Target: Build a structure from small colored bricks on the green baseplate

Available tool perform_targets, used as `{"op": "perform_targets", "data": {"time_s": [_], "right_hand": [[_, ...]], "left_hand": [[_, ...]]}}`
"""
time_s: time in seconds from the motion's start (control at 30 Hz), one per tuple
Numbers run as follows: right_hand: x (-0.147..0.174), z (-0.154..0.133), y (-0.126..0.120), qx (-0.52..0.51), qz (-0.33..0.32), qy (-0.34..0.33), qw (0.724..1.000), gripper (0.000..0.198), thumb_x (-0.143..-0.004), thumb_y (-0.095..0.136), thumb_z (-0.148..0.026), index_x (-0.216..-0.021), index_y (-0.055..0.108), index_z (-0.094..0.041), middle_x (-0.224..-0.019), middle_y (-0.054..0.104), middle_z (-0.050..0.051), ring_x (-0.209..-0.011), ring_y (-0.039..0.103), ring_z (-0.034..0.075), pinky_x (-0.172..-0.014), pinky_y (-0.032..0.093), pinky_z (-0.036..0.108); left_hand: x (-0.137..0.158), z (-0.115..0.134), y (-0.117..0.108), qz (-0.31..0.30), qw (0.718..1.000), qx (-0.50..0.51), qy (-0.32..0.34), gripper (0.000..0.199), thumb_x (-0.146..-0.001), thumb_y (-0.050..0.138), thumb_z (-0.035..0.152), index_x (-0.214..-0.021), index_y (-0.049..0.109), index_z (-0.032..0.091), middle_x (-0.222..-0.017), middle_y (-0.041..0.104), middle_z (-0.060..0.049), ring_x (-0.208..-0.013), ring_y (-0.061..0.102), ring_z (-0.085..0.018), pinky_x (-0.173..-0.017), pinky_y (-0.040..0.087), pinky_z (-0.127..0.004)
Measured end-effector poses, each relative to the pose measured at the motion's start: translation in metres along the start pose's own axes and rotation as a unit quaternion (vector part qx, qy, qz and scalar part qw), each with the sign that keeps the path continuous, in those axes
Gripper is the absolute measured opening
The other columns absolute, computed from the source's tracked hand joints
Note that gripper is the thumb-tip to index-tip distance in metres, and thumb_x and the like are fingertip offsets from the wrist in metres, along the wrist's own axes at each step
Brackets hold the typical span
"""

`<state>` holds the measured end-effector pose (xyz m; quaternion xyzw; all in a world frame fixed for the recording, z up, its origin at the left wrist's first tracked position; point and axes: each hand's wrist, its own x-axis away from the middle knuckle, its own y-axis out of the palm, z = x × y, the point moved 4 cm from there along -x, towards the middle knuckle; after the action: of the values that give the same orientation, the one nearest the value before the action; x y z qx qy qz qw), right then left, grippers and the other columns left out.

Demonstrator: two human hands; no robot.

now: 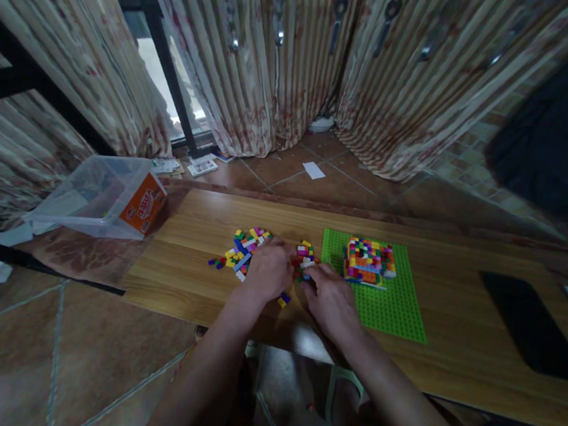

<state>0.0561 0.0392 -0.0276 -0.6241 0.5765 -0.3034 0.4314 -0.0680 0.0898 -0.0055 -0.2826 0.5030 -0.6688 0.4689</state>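
Over a loose pile of small coloured building bricks [242,260] is my left hand [271,269], its fingers curled down and mostly hidden behind its back. My right hand [332,299] bends its fingers in at a smaller cluster of bricks [305,250], close to a white piece. Whatever is between the fingers of either hand is too small or covered to make out. Right of the hands lies a green studded baseplate [395,311]. On it stands a low multicoloured brick build [371,256], several layers high.
The bricks rest on a long wooden tabletop [180,250]. A yellow and purple brick pair [283,300] lies near its front edge. To the left stands a clear plastic bin [100,185] with an orange label. A black flat panel [534,324] lies at the right.
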Motion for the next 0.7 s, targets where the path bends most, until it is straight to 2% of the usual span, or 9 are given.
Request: {"op": "perform_targets", "data": {"time_s": [0.13, 0.27, 0.43, 0.57, 0.7], "right_hand": [[-0.001, -0.001, 0.003, -0.011, 0.005, -0.02, 1.0, 0.02, -0.086, 0.05, -0.012, -0.096, 0.065, -0.018, -0.098, 0.065, 0.008, -0.092, 0.061, 0.022, -0.083, 0.048, 0.033], [0.0, -0.001, 0.002, -0.032, 0.019, -0.032, 0.999, 0.026, -0.083, 0.049, -0.008, -0.099, 0.066, -0.019, -0.1, 0.066, 0.009, -0.094, 0.061, 0.022, -0.085, 0.049, 0.034], [0.001, 0.0, -0.008, -0.095, 0.054, -0.004, 0.994, 0.033, -0.083, 0.048, -0.007, -0.108, 0.066, -0.019, -0.102, 0.066, 0.009, -0.094, 0.062, 0.021, -0.086, 0.049, 0.035], [0.001, 0.006, -0.019, -0.193, 0.091, 0.017, 0.977, 0.024, -0.083, 0.052, -0.009, -0.094, 0.07, -0.02, -0.093, 0.066, 0.006, -0.088, 0.063, 0.018, -0.082, 0.049, 0.033], [0.0, 0.019, -0.026, -0.329, 0.142, 0.063, 0.932, 0.015, -0.08, 0.06, -0.018, -0.09, 0.07, -0.02, -0.087, 0.067, 0.004, -0.08, 0.063, 0.016, -0.076, 0.05, 0.031]], "left_hand": [[-0.002, 0.002, 0.004, -0.016, 1.0, -0.024, 0.003, 0.021, -0.078, 0.052, 0.011, -0.086, 0.071, 0.018, -0.095, 0.068, -0.011, -0.095, 0.062, -0.025, -0.087, 0.047, -0.038], [-0.003, 0.004, 0.003, -0.007, 1.0, -0.018, 0.014, 0.019, -0.077, 0.052, 0.01, -0.081, 0.069, 0.019, -0.09, 0.068, -0.011, -0.09, 0.062, -0.025, -0.085, 0.047, -0.038], [-0.002, 0.002, -0.005, -0.002, 0.993, 0.12, -0.016, 0.017, -0.077, 0.053, 0.011, -0.085, 0.066, 0.02, -0.083, 0.069, -0.006, -0.079, 0.064, -0.021, -0.075, 0.048, -0.032], [-0.003, 0.003, -0.008, 0.008, 0.952, 0.302, -0.048, 0.012, -0.075, 0.055, 0.011, -0.08, 0.063, 0.018, -0.077, 0.069, -0.002, -0.073, 0.064, -0.017, -0.069, 0.048, -0.027], [-0.004, 0.008, -0.006, 0.032, 0.874, 0.478, -0.082, 0.009, -0.069, 0.066, 0.017, -0.077, 0.061, 0.016, -0.074, 0.068, -0.001, -0.069, 0.062, -0.014, -0.066, 0.048, -0.025]]}}
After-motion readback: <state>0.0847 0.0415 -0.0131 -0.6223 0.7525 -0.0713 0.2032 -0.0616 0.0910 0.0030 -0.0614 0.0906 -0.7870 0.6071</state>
